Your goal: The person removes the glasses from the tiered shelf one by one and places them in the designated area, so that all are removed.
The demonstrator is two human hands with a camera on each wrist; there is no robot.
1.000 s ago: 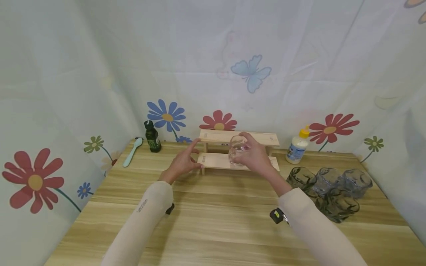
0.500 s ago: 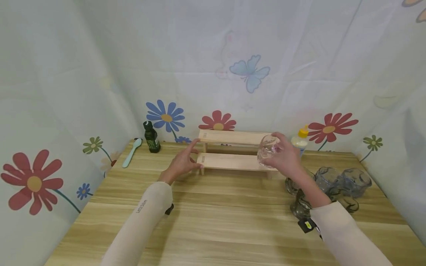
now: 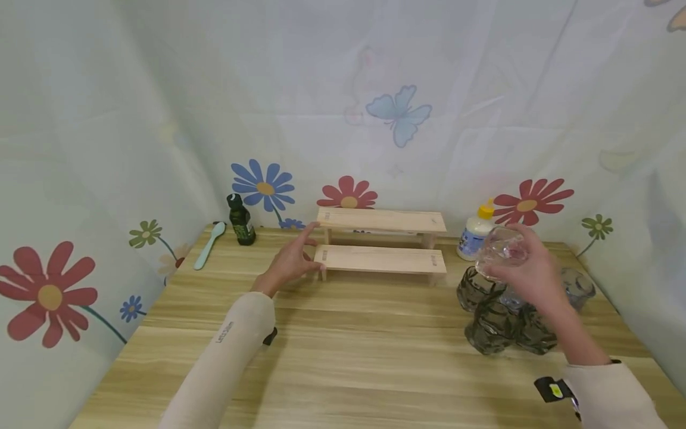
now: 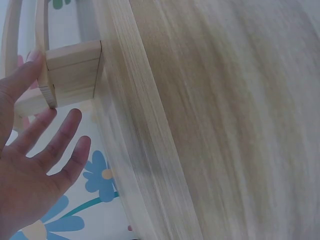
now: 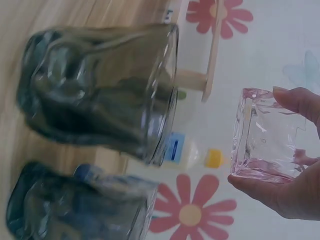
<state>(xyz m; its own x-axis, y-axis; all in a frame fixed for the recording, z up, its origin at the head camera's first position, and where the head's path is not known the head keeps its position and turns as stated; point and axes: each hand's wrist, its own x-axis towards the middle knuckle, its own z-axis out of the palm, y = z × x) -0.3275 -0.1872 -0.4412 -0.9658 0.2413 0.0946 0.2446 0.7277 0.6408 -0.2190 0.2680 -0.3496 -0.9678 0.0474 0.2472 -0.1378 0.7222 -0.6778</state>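
My right hand (image 3: 538,277) grips a clear, pink-tinted glass cup (image 3: 498,256) between thumb and fingers, held up over the dark glasses. In the right wrist view the cup (image 5: 267,137) lies sideways across the picture, its far side hidden by the hand. At the left end of a two-tier wooden rack (image 3: 380,259), my left hand (image 3: 289,262) touches the rack with thumb and index finger. Its other fingers spread loosely in the left wrist view, free of the wood. Both tiers of the rack are bare.
Several dark grey glasses (image 3: 490,328) stand close together at the right, partly hidden by my right hand. A white bottle with a yellow cap (image 3: 474,235) is behind them. A dark green bottle (image 3: 242,220) and a mint spoon (image 3: 210,245) are at the back left.
My right hand has lifted the pink-tinted cup from in front of the rack and carried it right, above the dark glasses. The left hand has stayed at the rack's left end.
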